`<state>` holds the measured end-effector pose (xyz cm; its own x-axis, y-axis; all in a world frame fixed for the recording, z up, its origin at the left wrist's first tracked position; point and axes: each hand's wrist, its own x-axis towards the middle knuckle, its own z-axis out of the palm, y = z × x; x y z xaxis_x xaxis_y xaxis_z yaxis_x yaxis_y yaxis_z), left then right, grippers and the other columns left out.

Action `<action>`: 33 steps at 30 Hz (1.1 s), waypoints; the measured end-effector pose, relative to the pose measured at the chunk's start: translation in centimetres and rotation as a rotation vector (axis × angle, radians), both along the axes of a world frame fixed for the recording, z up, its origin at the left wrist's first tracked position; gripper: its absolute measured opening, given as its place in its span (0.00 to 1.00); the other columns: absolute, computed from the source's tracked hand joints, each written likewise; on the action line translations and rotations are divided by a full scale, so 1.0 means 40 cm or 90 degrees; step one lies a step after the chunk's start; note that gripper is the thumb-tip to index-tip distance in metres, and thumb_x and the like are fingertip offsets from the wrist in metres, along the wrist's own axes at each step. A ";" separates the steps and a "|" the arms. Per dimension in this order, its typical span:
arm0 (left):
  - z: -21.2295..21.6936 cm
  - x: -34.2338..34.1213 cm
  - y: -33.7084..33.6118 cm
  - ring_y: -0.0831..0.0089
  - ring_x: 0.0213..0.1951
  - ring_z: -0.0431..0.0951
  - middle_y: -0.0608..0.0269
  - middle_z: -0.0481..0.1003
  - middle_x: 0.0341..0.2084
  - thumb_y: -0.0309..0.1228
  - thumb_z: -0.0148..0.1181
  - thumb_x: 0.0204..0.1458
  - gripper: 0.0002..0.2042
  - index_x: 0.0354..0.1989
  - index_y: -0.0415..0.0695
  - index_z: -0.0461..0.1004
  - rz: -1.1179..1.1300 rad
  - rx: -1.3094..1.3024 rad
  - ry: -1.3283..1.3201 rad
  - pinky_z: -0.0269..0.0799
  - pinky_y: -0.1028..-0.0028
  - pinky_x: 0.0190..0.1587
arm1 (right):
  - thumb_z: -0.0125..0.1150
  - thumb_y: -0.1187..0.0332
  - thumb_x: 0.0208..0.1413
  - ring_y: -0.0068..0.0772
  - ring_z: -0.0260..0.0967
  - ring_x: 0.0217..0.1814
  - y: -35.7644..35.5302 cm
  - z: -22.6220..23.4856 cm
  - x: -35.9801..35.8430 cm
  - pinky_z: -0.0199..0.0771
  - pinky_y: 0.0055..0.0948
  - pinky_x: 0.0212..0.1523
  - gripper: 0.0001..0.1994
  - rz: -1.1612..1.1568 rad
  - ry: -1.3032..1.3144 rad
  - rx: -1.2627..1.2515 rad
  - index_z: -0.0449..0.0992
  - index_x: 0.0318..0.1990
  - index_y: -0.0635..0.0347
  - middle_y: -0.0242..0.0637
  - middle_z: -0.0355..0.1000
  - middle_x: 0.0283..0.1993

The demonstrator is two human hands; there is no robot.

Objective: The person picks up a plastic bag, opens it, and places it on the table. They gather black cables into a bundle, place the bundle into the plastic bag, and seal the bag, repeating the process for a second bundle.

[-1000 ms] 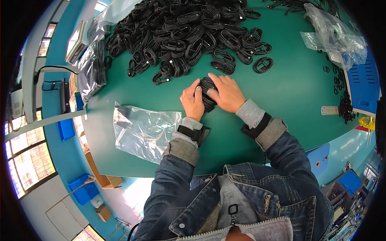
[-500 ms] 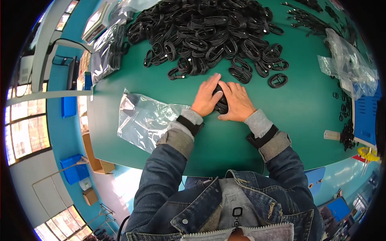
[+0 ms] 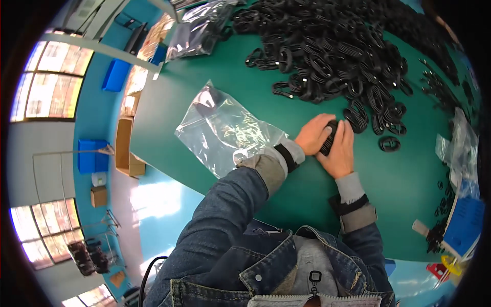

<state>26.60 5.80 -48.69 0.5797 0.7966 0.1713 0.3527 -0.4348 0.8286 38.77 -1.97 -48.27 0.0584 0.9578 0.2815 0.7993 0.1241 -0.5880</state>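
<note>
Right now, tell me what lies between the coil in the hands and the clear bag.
Only the left hand and its sleeve. The coil is pressed between it and the right hand; the bag lies flat just left of that wrist, bare table around it.

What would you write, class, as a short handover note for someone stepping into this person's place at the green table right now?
Left hand: closed around one black coiled cable bundle, on the green table.
Right hand: pressed on the same bundle from the other side.
Things: a big heap of black coils lies beyond the hands; one loose coil sits to the right. A clear plastic bag lies flat to the left, partly under the left sleeve.
Done: one bundle picked out and held.
Left: it is not in the bag; the heap is large.
</note>
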 end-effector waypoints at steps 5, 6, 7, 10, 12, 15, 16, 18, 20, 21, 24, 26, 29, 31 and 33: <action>0.009 -0.011 -0.049 0.50 0.52 0.64 0.47 0.66 0.50 0.29 0.47 0.53 0.14 0.48 0.40 0.65 -0.002 -0.146 -0.050 0.59 0.63 0.55 | 0.69 0.66 0.32 0.61 0.49 0.60 -0.032 -0.017 -0.006 0.52 0.49 0.59 0.46 0.001 0.001 0.010 0.49 0.60 0.66 0.58 0.51 0.59; 0.009 -0.010 -0.044 0.50 0.52 0.64 0.47 0.66 0.50 0.29 0.47 0.53 0.14 0.47 0.40 0.65 -0.004 -0.152 -0.039 0.59 0.64 0.55 | 0.69 0.66 0.32 0.61 0.49 0.60 -0.038 -0.015 -0.009 0.52 0.49 0.59 0.46 0.004 0.000 0.011 0.49 0.60 0.66 0.58 0.51 0.59; 0.007 -0.011 -0.039 0.50 0.52 0.64 0.48 0.65 0.51 0.29 0.47 0.53 0.13 0.47 0.40 0.65 -0.006 -0.160 -0.029 0.59 0.64 0.55 | 0.69 0.66 0.32 0.61 0.50 0.59 -0.047 -0.013 -0.010 0.53 0.49 0.58 0.45 0.006 0.005 0.025 0.49 0.60 0.64 0.57 0.51 0.58; -0.002 -0.032 -0.052 0.50 0.52 0.64 0.47 0.65 0.50 0.29 0.47 0.53 0.14 0.48 0.41 0.65 -0.032 -0.014 -0.047 0.58 0.65 0.55 | 0.69 0.66 0.33 0.59 0.52 0.57 -0.061 -0.008 -0.016 0.55 0.48 0.56 0.44 -0.005 0.008 0.041 0.51 0.61 0.61 0.55 0.53 0.57; 0.001 -0.040 -0.080 0.50 0.52 0.64 0.46 0.65 0.50 0.29 0.47 0.53 0.15 0.49 0.41 0.65 -0.068 0.035 -0.072 0.58 0.65 0.56 | 0.70 0.66 0.32 0.58 0.53 0.55 -0.043 0.005 -0.026 0.56 0.47 0.55 0.44 0.009 0.007 0.017 0.52 0.60 0.60 0.53 0.54 0.56; 0.008 -0.050 -0.068 0.49 0.53 0.63 0.44 0.63 0.52 0.32 0.49 0.53 0.17 0.51 0.40 0.64 -0.016 0.089 0.036 0.56 0.62 0.57 | 0.70 0.67 0.32 0.57 0.53 0.55 -0.043 0.019 -0.025 0.56 0.47 0.55 0.43 0.007 -0.003 -0.034 0.53 0.59 0.59 0.52 0.55 0.55; 0.003 -0.056 -0.076 0.50 0.53 0.63 0.44 0.63 0.52 0.32 0.51 0.52 0.18 0.50 0.39 0.64 0.012 0.047 -0.026 0.56 0.60 0.56 | 0.70 0.67 0.32 0.56 0.53 0.55 -0.043 0.021 -0.032 0.56 0.46 0.56 0.42 0.008 -0.001 -0.064 0.53 0.59 0.59 0.52 0.54 0.55; 0.021 -0.065 -0.071 0.52 0.53 0.63 0.43 0.63 0.51 0.33 0.54 0.50 0.20 0.50 0.37 0.64 0.061 -0.034 -0.153 0.55 0.56 0.56 | 0.70 0.68 0.33 0.56 0.53 0.55 -0.037 0.025 -0.037 0.56 0.46 0.56 0.42 -0.002 -0.009 -0.088 0.53 0.59 0.59 0.52 0.54 0.56; 0.092 -0.121 -0.090 0.52 0.51 0.64 0.45 0.64 0.50 0.33 0.57 0.47 0.22 0.50 0.37 0.63 0.097 0.010 -0.138 0.56 0.56 0.54 | 0.69 0.70 0.32 0.53 0.55 0.54 -0.052 0.024 -0.040 0.58 0.44 0.54 0.41 -0.057 0.002 -0.074 0.54 0.58 0.60 0.50 0.56 0.54; 0.145 -0.174 -0.113 0.53 0.50 0.64 0.46 0.64 0.49 0.34 0.60 0.45 0.24 0.50 0.37 0.63 0.148 0.059 -0.109 0.57 0.56 0.52 | 0.69 0.71 0.32 0.51 0.56 0.53 -0.066 0.023 -0.056 0.60 0.43 0.53 0.40 -0.078 0.015 -0.067 0.55 0.57 0.60 0.49 0.57 0.53; 0.211 -0.325 -0.193 0.55 0.45 0.66 0.48 0.66 0.43 0.33 0.63 0.40 0.26 0.49 0.39 0.64 0.150 0.229 0.182 0.60 0.60 0.46 | 0.69 0.71 0.33 0.47 0.58 0.53 -0.121 -0.001 -0.053 0.61 0.41 0.52 0.39 -0.123 0.231 -0.106 0.56 0.57 0.61 0.48 0.57 0.53; 0.191 -0.421 -0.252 0.57 0.43 0.67 0.51 0.67 0.41 0.33 0.63 0.40 0.24 0.46 0.40 0.65 0.178 0.202 0.260 0.60 0.63 0.44 | 0.69 0.70 0.34 0.44 0.58 0.53 -0.149 0.002 -0.099 0.62 0.39 0.51 0.38 -0.131 0.346 -0.134 0.56 0.57 0.62 0.47 0.58 0.53; 0.116 -0.522 -0.295 0.59 0.38 0.69 0.54 0.69 0.36 0.32 0.63 0.40 0.20 0.41 0.41 0.67 0.205 0.153 0.349 0.62 0.65 0.41 | 0.67 0.71 0.35 0.43 0.60 0.53 -0.180 0.078 -0.189 0.64 0.38 0.50 0.38 -0.021 0.714 -0.325 0.56 0.57 0.64 0.46 0.60 0.52; 0.079 -0.565 -0.306 0.59 0.32 0.71 0.56 0.70 0.32 0.31 0.63 0.40 0.16 0.37 0.41 0.68 0.211 0.119 0.376 0.64 0.64 0.37 | 0.66 0.72 0.35 0.43 0.61 0.53 -0.195 0.131 -0.247 0.65 0.37 0.50 0.37 0.045 0.952 -0.449 0.56 0.57 0.65 0.45 0.62 0.52; 0.068 -0.583 -0.308 0.59 0.30 0.71 0.57 0.71 0.30 0.29 0.62 0.40 0.14 0.35 0.41 0.68 0.209 0.089 0.342 0.65 0.64 0.35 | 0.65 0.72 0.35 0.42 0.62 0.53 -0.201 0.147 -0.308 0.66 0.36 0.50 0.37 0.077 1.065 -0.512 0.56 0.57 0.65 0.44 0.62 0.52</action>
